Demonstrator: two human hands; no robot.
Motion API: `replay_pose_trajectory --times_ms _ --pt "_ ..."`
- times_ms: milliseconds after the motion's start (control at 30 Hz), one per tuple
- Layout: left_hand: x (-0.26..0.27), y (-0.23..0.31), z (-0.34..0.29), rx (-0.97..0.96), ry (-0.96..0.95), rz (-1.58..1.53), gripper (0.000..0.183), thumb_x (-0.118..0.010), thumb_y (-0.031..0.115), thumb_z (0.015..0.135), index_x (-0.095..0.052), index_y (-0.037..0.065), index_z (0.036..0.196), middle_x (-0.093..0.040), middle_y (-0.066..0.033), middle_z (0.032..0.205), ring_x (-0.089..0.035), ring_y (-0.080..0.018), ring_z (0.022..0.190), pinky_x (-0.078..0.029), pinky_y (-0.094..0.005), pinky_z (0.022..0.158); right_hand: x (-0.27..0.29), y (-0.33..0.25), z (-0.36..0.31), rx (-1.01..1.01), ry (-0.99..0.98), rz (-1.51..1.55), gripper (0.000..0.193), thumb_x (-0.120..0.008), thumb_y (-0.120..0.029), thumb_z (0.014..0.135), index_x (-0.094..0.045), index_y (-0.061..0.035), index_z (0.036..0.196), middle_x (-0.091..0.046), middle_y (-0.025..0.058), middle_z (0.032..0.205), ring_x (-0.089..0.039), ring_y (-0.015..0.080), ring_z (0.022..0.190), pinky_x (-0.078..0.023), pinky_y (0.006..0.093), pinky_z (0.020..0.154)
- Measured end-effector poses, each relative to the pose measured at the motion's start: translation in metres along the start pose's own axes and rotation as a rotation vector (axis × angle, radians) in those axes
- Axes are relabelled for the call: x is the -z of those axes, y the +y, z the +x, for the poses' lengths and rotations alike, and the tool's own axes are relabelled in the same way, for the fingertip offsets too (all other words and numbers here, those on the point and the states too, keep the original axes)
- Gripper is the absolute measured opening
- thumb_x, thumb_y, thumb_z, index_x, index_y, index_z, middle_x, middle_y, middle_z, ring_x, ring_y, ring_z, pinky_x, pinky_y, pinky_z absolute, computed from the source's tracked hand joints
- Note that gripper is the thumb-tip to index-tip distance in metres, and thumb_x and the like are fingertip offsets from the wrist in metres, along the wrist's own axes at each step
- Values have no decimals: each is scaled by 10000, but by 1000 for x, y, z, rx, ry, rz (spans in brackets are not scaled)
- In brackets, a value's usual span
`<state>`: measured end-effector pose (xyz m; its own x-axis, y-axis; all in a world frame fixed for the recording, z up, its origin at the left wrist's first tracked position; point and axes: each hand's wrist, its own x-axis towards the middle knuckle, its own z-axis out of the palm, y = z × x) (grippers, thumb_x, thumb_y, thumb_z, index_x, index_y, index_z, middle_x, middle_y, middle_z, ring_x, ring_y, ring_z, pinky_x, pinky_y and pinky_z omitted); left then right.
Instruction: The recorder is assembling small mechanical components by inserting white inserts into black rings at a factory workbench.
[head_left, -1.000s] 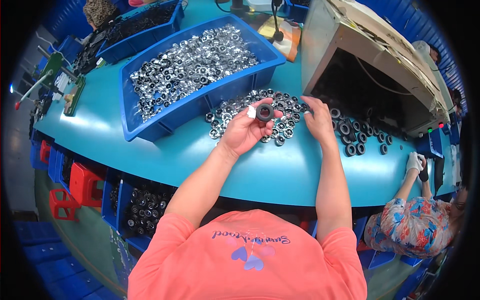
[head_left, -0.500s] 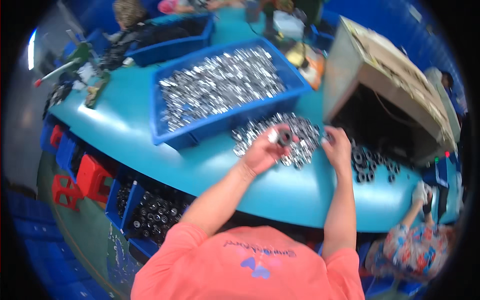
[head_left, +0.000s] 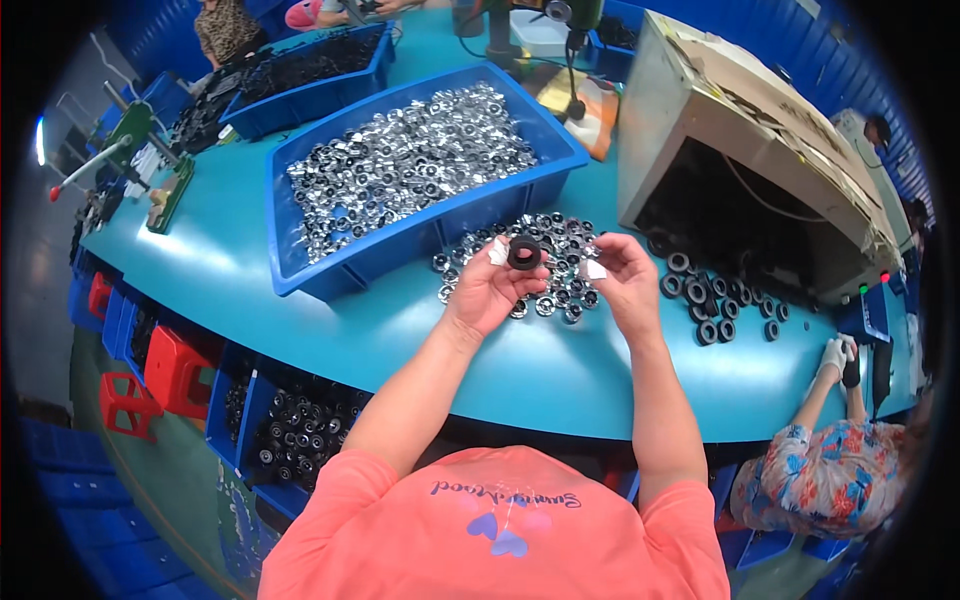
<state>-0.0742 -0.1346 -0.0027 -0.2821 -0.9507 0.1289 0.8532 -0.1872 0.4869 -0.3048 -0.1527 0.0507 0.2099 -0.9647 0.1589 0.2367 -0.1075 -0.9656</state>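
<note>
My left hand (head_left: 488, 292) is closed around a black ring (head_left: 524, 253), held up with its opening showing. A white wrap (head_left: 498, 251) covers the tip of its thumb. To the right, my right hand (head_left: 632, 285) is raised with thumb and fingers curled together; another white wrap (head_left: 594, 269) is on its thumb, and whatever it pinches is hidden. Beneath and between both hands spreads a heap of small shiny metal parts (head_left: 545, 305) with dark centres, lying on the teal table (head_left: 400, 340).
A blue bin (head_left: 350, 262) full of similar metal parts stands behind my left hand. Several black rings (head_left: 697, 292) lie right of my right hand, before a boxy machine (head_left: 650, 130) with a dark opening. A gloved co-worker's hand (head_left: 835, 355) is at far right. A green hand press (head_left: 165, 195) stands far left.
The whole view has shifted and sharpened. My right hand has come a little left, closer to the left hand. The black ring in my left hand now shows its opening more clearly.
</note>
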Motion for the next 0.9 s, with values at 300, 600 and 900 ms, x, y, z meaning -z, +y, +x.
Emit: replay_pose_trajectory --times_ms 300,600,900 --pt "-20 2 -2 -22 117 27 275 -577 283 1045 -626 18 1101 -698 -200 1131 -724 -315 1027 -621 -448 924 -20 -5 -9 -32 -83 128 398 -693 128 796 -567 -27 1141 -600 50 1164 -655 154 1066 -560 293 943" --pt "-23 5 -3 9 74 42 244 -537 294 1071 -666 87 1064 -722 -123 1080 -703 -361 1096 -604 -500 956 -23 0 -8 -27 -83 146 320 -723 121 794 -614 -36 1050 -609 69 1174 -659 163 1081 -571 301 915" --pt "-21 0 -3 6 70 46 133 -588 234 1043 -668 129 1049 -723 -89 1060 -682 -302 1144 -556 -476 1024 -22 6 -7 126 -119 -39 321 -855 19 766 -657 -40 1012 -640 51 1146 -648 145 1034 -560 311 894"
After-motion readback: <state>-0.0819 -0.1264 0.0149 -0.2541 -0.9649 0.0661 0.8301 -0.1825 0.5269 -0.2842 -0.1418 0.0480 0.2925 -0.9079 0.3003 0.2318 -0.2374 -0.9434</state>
